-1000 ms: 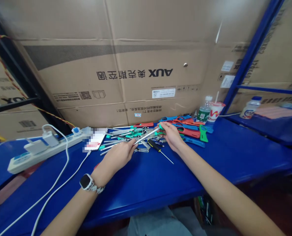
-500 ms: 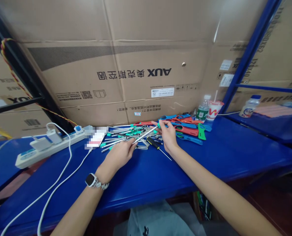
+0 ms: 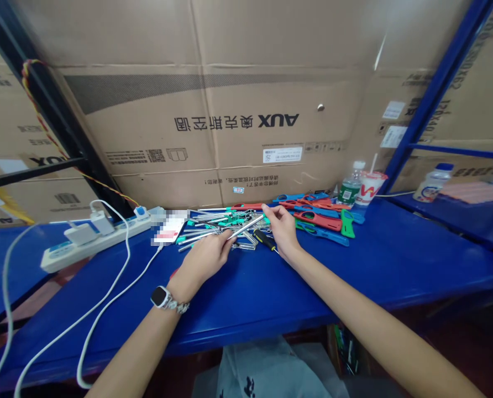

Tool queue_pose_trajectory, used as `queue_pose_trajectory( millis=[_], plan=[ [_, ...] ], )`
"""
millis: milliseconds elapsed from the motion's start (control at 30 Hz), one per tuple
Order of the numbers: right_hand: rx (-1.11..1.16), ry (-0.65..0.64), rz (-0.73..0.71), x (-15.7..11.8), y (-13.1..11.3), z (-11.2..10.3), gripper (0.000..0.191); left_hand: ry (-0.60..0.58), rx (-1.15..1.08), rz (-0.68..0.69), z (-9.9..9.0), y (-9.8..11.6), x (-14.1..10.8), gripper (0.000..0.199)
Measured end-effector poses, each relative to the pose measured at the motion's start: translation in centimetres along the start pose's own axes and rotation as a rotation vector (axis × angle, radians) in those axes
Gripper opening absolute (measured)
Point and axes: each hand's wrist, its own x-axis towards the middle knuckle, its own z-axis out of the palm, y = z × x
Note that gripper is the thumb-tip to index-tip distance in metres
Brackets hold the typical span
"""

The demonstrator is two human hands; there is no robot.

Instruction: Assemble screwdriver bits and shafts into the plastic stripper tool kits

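Diagonally, the slim metallic tube (image 3: 246,226) spans both hands above the blue worktop (image 3: 263,293), its long axis rising rightward and away. Left hand (image 3: 208,253) grips the near end; right hand (image 3: 283,228) pinches the far end.

Upright brown cardboard (image 3: 238,94) behind blue table (image 3: 246,315)

A green-labelled bottle (image 3: 350,187) is standing beside a red-and-white cup (image 3: 369,189) on the worktop (image 3: 246,298), while a white power strip (image 3: 101,240) is lying near a phone (image 3: 171,228).
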Motion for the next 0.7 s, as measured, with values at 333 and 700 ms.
queue_pose_trajectory(
  millis=[333, 700],
  plan=[
    [0.067, -0.252, 0.186, -1.6, -0.4, 1.2, 0.052, 0.043, -0.037, 0.047, 0.1, 0.7, 0.1, 0.029],
    [0.058, -0.354, 0.040, -3.5, -0.9, 2.8, 0.037, 0.132, -0.266, -0.067, 0.2, 0.7, 0.2, 0.038]
  ],
)
